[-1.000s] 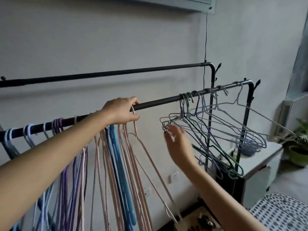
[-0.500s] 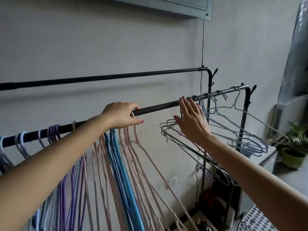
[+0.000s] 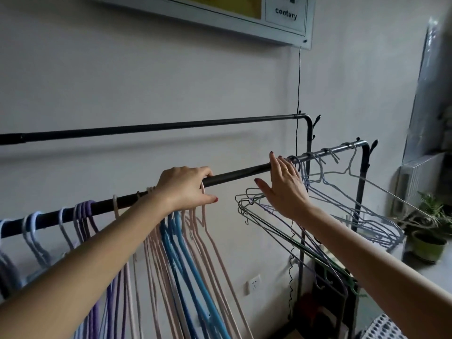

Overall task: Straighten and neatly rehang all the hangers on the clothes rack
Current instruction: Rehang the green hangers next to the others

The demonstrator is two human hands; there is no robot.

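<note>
Behind the rack, on the wall, hangs a framed picture (image 3: 281, 19), and a thin black cord (image 3: 299, 79) runs down from it past the back rail (image 3: 156, 127). At the right edge, a green potted plant (image 3: 426, 237) stands on a low surface. On the front rail (image 3: 239, 172), the pink hangers (image 3: 205, 241), blue hangers (image 3: 182, 248) and purple hangers (image 3: 85, 214) hang close together toward the left end. The thin wire hangers (image 3: 325, 189) hang tangled toward the right end. The left hand (image 3: 184, 189) grips the front rail, its fingers curled over it, beside the hook of a pink hanger. The right hand (image 3: 285, 189) has its fingers straight and apart, touching the rail near the wire hanger hooks.
</note>
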